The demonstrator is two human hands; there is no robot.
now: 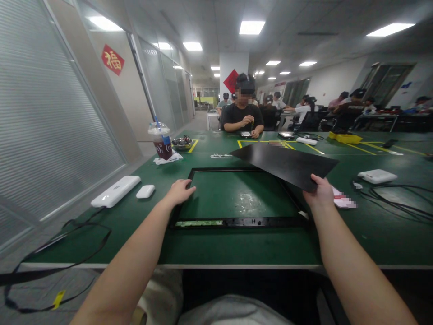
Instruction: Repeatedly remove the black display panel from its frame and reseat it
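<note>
A black rectangular frame point(264, 222) lies flat on the green table, with a strip of green circuit board point(199, 223) along its near bar. My left hand point(178, 192) is at the frame's left side, fingers and thumb closed around that edge. In my right hand point(320, 193) is a thin, dark, smooth panel point(284, 163), pinched at its near right corner. The panel is tilted above the frame and hides its far right corner. A small pale piece point(303, 215) sits at the frame's near right corner.
A white power bank point(117, 191) and a small white case point(145, 192) lie left. Behind them are a drink cup point(162, 143) and a metal bowl point(182, 143). Black cables point(399, 196) and a white device point(377, 176) lie right. A person point(243, 115) sits opposite.
</note>
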